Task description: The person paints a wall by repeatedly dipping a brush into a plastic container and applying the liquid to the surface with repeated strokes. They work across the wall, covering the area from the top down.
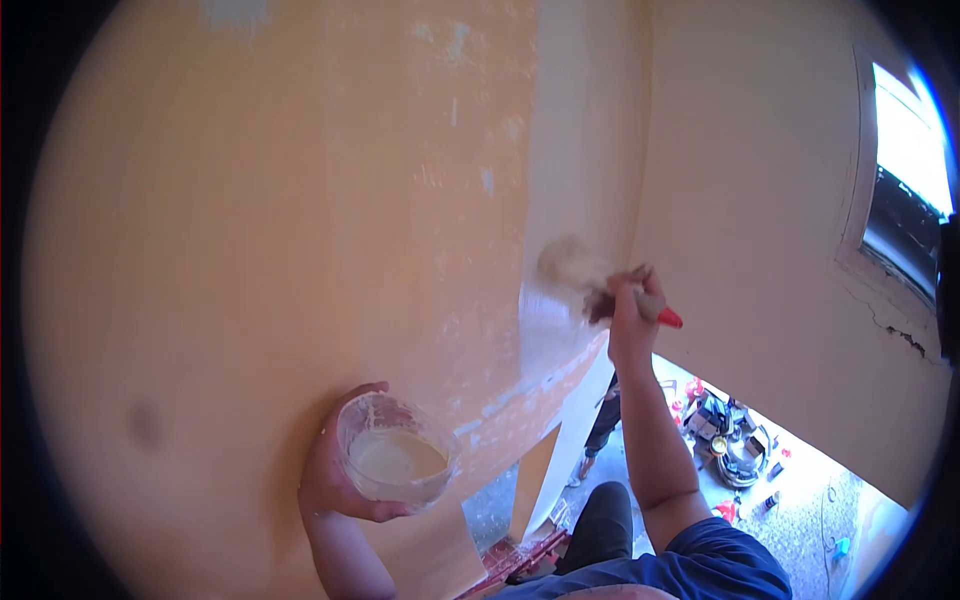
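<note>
My left hand (322, 470) is wrapped around a see-through plastic tub (432, 490) with whitish smears on its inner wall. Pale cream paint (398, 456) fills its lower part. Higher up and to the right, my right hand (630, 318) grips a paintbrush (667, 316) by its handle, whose end is red. The brush head is smeared by motion and overlaps a pale painted strip (575, 150) near the wall corner. Left of this strip, the orange-tan wall (260, 230) has scattered whitish patches.
On the right is another wall (750, 190) with a window (905, 180) and a crack below it. Far below, the floor (800, 540) holds a cluster of tools and containers (735, 445). Reddish bars (525, 560) show beneath me. A person's leg (600, 430) shows below, partly hidden.
</note>
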Motion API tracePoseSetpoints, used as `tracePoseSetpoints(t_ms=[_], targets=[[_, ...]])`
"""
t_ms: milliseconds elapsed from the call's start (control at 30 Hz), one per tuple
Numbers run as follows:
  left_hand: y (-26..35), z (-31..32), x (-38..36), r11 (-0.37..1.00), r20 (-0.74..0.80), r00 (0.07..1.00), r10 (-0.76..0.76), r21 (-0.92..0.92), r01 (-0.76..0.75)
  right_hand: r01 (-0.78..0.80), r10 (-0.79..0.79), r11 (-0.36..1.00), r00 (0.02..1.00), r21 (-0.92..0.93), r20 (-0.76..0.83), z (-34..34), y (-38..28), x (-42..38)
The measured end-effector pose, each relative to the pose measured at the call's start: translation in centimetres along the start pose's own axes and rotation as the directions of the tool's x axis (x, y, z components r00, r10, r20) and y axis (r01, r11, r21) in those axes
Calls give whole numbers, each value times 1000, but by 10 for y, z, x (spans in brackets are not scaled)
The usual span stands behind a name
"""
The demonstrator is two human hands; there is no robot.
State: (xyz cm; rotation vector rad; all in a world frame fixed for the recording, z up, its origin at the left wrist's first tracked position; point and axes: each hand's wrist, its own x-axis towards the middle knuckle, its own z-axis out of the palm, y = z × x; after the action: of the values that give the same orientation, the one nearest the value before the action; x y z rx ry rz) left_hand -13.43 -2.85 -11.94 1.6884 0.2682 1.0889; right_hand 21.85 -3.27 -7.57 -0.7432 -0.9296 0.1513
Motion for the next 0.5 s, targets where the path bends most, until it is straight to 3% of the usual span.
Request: tracePoseSetpoints(t_ms=[67,167,267,400,500], targets=[[4,2,1,1000,-6,1000,1,-12,-1,-64,63,998,997,-8,-38,-11,-9,-13],[3,3,1,1000,-24,999,26,-8,-27,144,-142,989,987,20,-73,7,-50,38],[3,1,1,1000,8,1000,21,6,-21,360,-341,913,932,194,-122,47,-96,120],[-5,-1,-1,1000,-52,998,24,4,-23,364,-354,904,931,225,-83,78,-106,168],[-6,0,-2,999,-55,997,45,14,-45,304,-302,940,953,154,-37,61,-70,141]])
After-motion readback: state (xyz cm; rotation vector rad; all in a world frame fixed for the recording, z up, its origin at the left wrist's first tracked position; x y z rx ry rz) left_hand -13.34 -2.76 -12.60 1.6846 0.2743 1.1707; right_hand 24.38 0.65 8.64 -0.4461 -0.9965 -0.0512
